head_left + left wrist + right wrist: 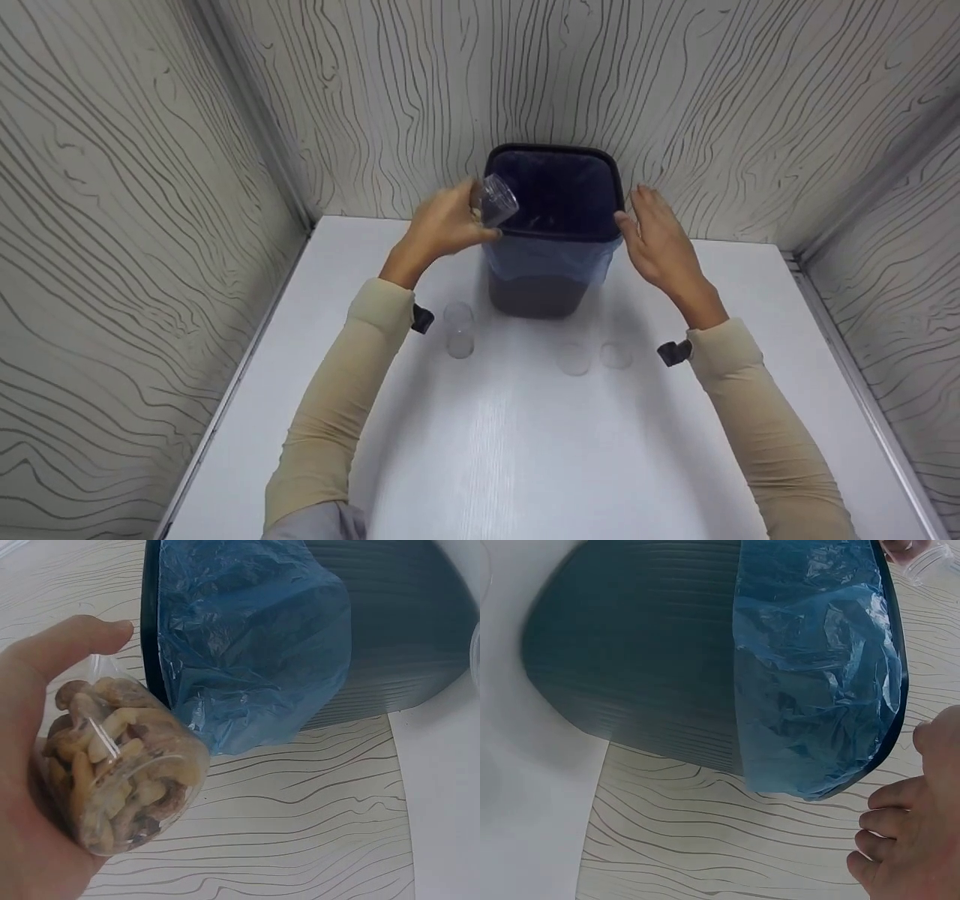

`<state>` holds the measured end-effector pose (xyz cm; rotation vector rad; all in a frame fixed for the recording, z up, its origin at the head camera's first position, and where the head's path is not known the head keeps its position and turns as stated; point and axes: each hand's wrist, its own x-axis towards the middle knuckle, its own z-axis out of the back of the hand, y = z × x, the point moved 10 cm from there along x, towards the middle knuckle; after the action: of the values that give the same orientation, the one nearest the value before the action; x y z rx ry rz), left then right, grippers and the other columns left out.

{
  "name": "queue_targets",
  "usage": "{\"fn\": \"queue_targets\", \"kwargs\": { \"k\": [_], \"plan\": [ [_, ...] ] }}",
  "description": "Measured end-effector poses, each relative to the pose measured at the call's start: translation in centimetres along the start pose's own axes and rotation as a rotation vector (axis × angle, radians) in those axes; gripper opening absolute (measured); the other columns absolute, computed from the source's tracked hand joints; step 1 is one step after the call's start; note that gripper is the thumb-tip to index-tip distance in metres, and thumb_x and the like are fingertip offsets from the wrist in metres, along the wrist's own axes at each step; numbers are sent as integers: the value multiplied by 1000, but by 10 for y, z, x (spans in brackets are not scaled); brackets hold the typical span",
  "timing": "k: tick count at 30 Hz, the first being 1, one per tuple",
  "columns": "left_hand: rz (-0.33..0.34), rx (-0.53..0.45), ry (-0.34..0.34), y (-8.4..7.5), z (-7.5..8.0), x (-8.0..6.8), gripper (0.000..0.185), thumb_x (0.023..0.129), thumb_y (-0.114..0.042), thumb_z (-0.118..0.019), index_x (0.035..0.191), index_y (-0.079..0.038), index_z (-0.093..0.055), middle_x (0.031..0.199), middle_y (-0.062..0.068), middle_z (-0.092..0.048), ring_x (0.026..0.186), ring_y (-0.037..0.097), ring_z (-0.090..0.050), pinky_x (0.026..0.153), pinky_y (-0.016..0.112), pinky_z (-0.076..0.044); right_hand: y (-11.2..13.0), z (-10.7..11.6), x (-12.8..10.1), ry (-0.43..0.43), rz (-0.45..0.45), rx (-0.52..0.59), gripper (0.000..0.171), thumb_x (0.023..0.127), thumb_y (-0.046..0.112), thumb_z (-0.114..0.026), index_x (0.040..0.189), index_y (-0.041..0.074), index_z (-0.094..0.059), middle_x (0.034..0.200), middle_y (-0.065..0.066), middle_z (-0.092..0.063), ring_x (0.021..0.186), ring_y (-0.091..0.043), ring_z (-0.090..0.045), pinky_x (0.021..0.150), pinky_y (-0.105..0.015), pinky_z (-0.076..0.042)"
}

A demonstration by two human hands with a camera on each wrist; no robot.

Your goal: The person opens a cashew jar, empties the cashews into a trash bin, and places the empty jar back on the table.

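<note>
My left hand (444,223) grips a clear plastic cup (495,199) and tilts it, mouth first, over the left rim of a dark bin (534,294) lined with a blue bag (551,259). In the left wrist view the cup (120,772) is packed with brownish nut-like pieces, and the bag's folded edge (255,645) is just beyond it. My right hand (654,232) is open with straight fingers beside the bin's right rim, thumb close to the edge. The right wrist view shows its fingers (900,840) next to the bag (817,667), holding nothing.
The bin stands at the back of a white table (525,450) against a wood-grain wall. An upright clear cup (459,330) stands front left of the bin. Two more clear cups (574,358) (616,354) sit in front of it. Walls close in on both sides.
</note>
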<state>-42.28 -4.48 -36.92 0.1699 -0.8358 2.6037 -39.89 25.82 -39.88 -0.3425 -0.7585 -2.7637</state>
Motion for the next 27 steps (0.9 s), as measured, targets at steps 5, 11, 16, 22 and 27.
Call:
{"fn": "queue_targets", "kwargs": {
  "k": [5, 11, 16, 22, 27],
  "plan": [
    [-1, 19, -2, -3, 1, 0, 57, 79, -40, -85, 123, -12, -61, 107, 4, -74, 93, 23, -70, 82, 45, -58, 2, -4, 12, 56, -6, -25, 87, 113, 60, -28, 165, -9, -18, 175, -30, -12, 165, -45, -6, 133, -57, -8],
    [-16, 43, -4, -6, 1, 3, 56, 78, -39, -85, 120, -12, -60, 101, 3, -72, 87, 22, -67, 78, 43, -56, 2, -7, 27, 89, -24, -40, 91, 112, 62, -27, 165, -11, -15, 174, -33, -9, 165, -48, -4, 133, -59, -6],
    [-22, 78, -2, -9, 2, 7, 59, 78, -41, -85, 122, -12, -59, 96, 3, -70, 83, 23, -66, 75, 44, -55, 3, -9, 38, 124, -25, -60, 91, 112, 62, -27, 165, -11, -14, 174, -35, -8, 164, -49, -2, 133, -59, -5],
    [-39, 91, -7, -12, 3, 8, 57, 79, -41, -85, 120, -11, -59, 96, 4, -69, 81, 23, -64, 73, 44, -53, 7, -10, 46, 150, -19, -82, 92, 112, 63, -26, 165, -12, -13, 174, -34, -5, 164, -49, -1, 133, -59, -4],
    [-54, 92, 0, -14, 2, 9, 57, 79, -40, -84, 121, -12, -59, 95, 3, -68, 81, 21, -62, 72, 42, -52, 9, -11, 51, 178, -41, -100, 95, 111, 66, -24, 166, -10, -10, 175, -32, -3, 165, -47, -1, 133, -57, -4]
  ]
}}
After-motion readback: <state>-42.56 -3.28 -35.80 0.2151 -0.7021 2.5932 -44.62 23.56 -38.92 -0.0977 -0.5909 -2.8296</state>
